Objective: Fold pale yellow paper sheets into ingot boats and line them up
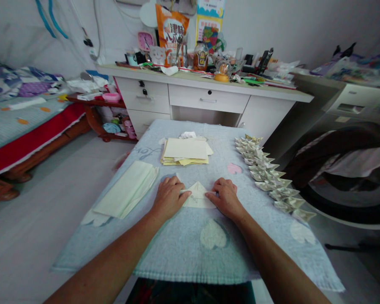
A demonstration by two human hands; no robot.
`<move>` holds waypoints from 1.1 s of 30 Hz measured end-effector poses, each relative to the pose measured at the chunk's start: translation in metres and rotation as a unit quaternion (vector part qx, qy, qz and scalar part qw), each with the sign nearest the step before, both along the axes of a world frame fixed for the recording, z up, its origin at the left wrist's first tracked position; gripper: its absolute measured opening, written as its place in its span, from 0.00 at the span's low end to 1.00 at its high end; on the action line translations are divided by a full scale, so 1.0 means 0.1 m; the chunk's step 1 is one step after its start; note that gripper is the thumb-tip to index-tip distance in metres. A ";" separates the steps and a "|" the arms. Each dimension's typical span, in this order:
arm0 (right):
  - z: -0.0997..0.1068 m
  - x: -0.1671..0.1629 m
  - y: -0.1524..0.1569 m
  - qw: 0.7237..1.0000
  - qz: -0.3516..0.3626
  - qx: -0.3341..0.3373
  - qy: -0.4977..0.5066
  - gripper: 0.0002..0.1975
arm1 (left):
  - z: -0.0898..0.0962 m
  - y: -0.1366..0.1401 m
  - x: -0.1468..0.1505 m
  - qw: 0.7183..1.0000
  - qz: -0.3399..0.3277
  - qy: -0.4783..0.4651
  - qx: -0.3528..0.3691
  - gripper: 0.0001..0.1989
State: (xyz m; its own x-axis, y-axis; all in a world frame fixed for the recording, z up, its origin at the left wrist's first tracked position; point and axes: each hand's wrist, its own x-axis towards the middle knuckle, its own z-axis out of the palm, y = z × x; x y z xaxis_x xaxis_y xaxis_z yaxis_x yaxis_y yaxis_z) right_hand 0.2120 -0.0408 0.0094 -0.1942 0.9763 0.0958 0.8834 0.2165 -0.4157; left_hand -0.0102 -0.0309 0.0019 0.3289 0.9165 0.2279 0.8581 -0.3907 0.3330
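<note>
A partly folded sheet of paper (198, 198) with a pointed top lies on the cloth-covered table between my hands. My left hand (171, 195) pinches its left edge, thumb on top and fingers curled. At the right edge, my right hand (225, 195) grips the same paper in a similar pinch. Beyond them rests a stack of cream and yellow paper sheets (186, 150). Left of my left hand is a pile of long pale sheets (126, 190). Several folded paper boats (267, 171) stand in rows along the table's right side.
The blue patterned cloth (190, 253) covers the table. Behind it stands a white desk (205, 99) crowded with a jar (200, 57), an orange bag (171, 33) and a pink clock (145, 41). A washing machine (345, 109) is at right, a bed (28, 114) at left.
</note>
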 end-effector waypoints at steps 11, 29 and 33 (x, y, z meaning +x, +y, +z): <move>-0.02 0.04 0.00 1.000 -0.022 0.011 0.009 0.11 | 0.02 -0.04 0.05 0.999 0.032 -0.005 0.014 0.07; 0.06 -0.12 -0.09 0.977 0.191 0.076 -0.050 0.14 | 0.00 0.01 -0.05 0.997 -0.071 -0.025 -0.030 0.10; 0.11 -0.17 -0.15 0.966 0.238 0.065 -0.076 0.16 | 0.00 0.02 -0.06 0.996 -0.076 -0.029 -0.028 0.09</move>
